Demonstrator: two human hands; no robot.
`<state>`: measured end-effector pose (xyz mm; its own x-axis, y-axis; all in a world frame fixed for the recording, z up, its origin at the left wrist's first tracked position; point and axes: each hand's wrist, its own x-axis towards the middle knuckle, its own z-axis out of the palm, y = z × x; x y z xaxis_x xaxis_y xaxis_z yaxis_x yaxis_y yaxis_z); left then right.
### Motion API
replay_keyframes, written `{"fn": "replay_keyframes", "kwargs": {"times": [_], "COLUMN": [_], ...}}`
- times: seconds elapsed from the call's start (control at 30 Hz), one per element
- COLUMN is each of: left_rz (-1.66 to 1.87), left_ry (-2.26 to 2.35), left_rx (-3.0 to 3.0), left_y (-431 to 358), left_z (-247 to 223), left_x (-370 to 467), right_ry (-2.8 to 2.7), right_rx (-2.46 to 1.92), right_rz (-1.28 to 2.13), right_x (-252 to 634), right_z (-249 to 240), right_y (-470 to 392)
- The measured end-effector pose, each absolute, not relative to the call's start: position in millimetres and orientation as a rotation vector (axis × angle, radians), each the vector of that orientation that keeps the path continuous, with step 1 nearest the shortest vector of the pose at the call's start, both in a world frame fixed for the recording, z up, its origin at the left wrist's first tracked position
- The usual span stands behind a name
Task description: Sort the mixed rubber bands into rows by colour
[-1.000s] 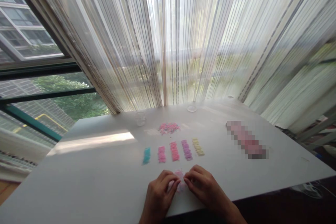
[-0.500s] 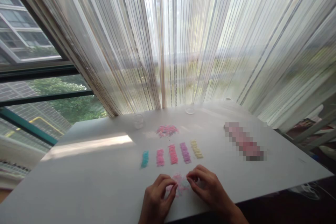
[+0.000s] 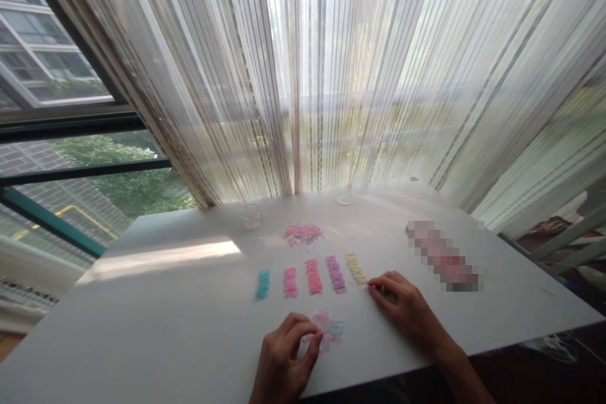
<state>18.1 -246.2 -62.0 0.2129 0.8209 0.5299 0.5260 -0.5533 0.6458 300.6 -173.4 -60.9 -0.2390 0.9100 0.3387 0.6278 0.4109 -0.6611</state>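
On a white table [image 3: 165,309] lie five short columns of small pieces: teal [image 3: 262,284], pink [image 3: 290,281], coral red [image 3: 313,276], purple [image 3: 336,274] and pale yellow [image 3: 356,267]. My left hand [image 3: 291,353] is pinched at the left side of a loose mixed pile [image 3: 326,330] of pink and pale green pieces; anything between its fingertips is too small to name. My right hand [image 3: 407,309] has its fingertips pressed together at the lower end of the yellow column. What it holds there cannot be made out.
Another mixed pile [image 3: 303,234] lies behind the columns. A clear round container [image 3: 252,217] and a clear lid [image 3: 344,199] stand near the back edge. A pixelated pinkish object [image 3: 442,255] is on the right. Sheer curtains [image 3: 322,76] hang behind the table.
My right hand has moved right and away from me, from the near pile to the lower end of the yellow column. My left hand has stayed almost in place.
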Motion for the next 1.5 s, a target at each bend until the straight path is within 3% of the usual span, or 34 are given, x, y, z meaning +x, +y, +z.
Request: {"fn": "replay_keyframes", "kwargs": {"times": [1.2, 1.5], "left_rz": [1.310, 0.972], "left_ry": [1.433, 1.579], "left_rx": [2.077, 2.269], "left_y": [-249.8, -258.0], "left_z": [-49.2, -41.9], "left_x": [7.1, -15.3], "right_ry": [-2.057, -1.994], "right_rx": [-1.240, -1.174], "right_rz": [0.339, 0.373], "right_x": [291.8, 292.8], "right_z": [-61.0, -60.1], "right_y": [-176.8, -180.7]}}
